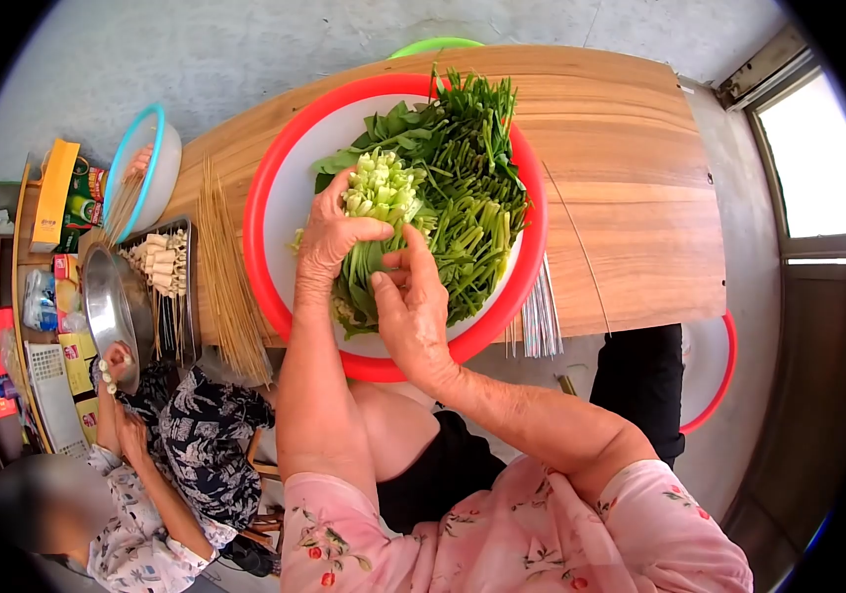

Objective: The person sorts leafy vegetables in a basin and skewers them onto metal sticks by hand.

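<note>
My left hand (324, 242) is closed around a bunch of leafy greens (381, 188), its pale cut stem ends facing up and its dark leaves hanging below. Close beside it, my right hand (413, 311) has its fingers bent in against the leaves; whatever lies between its thumb and fingertips is too small to make out. Both hands are over a large white basin (278, 198) with a red rim. Inside it, more cut greens (477, 227) are heaped on the right, stems and leaves mixed.
Thin bamboo skewers (225, 267) lie on the wooden table (631, 198) left of the basin. A tray of skewered pale food (161, 262), a steel bowl (112, 296) and a blue-rimmed basin (168, 168) stand farther left. A co-worker's hand (117, 366) holds a skewer there. Striped sticks (542, 316) lie right.
</note>
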`<state>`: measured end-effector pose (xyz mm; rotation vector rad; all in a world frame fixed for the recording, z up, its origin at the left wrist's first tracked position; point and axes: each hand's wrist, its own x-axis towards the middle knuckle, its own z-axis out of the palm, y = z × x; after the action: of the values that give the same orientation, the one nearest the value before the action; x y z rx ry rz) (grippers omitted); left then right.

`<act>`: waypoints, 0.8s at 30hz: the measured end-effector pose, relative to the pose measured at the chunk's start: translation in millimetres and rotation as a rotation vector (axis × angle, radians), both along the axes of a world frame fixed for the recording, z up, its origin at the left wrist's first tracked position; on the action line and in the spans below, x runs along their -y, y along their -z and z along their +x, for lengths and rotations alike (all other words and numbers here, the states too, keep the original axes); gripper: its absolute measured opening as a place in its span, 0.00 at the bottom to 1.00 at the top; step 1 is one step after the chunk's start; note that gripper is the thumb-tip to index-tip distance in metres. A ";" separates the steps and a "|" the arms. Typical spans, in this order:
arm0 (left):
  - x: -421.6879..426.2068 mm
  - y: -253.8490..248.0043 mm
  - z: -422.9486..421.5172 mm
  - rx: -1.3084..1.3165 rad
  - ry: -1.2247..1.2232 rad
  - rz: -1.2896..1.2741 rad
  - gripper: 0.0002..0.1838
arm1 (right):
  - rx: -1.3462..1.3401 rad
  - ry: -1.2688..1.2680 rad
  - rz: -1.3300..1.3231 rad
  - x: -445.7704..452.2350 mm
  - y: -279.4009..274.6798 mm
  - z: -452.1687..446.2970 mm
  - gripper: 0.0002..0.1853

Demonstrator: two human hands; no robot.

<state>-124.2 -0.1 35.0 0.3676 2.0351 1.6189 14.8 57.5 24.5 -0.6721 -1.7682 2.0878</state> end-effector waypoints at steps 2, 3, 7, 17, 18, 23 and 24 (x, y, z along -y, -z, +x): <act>-0.5 2.1 0.5 0.010 -0.009 -0.001 0.39 | -0.039 0.016 -0.017 -0.8 -0.6 2.9 0.36; -0.8 1.6 1.1 0.011 -0.009 0.002 0.39 | -0.006 0.063 -0.105 -2.3 0.2 1.1 0.35; -0.4 0.6 3.0 0.061 -0.058 0.075 0.36 | 0.139 -0.026 -0.290 -19.8 -10.0 -13.1 0.36; 2.5 -0.1 6.8 0.101 -0.114 0.137 0.36 | 0.220 -0.050 -0.458 -27.9 -6.1 -17.9 0.38; 3.0 -0.2 6.2 0.076 -0.110 0.132 0.35 | 0.223 -0.063 -0.482 -29.2 -6.8 -18.6 0.37; 5.3 0.6 4.3 0.073 -0.092 0.142 0.34 | 0.210 -0.097 -0.459 -29.1 -6.6 -22.1 0.38; 5.7 2.2 3.6 0.077 -0.087 0.144 0.35 | 0.197 -0.135 -0.416 -28.2 -4.8 -22.4 0.39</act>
<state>-120.6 -5.8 32.8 0.2666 1.9065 1.8100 -7.6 85.7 29.3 -0.9173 -1.5163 2.5959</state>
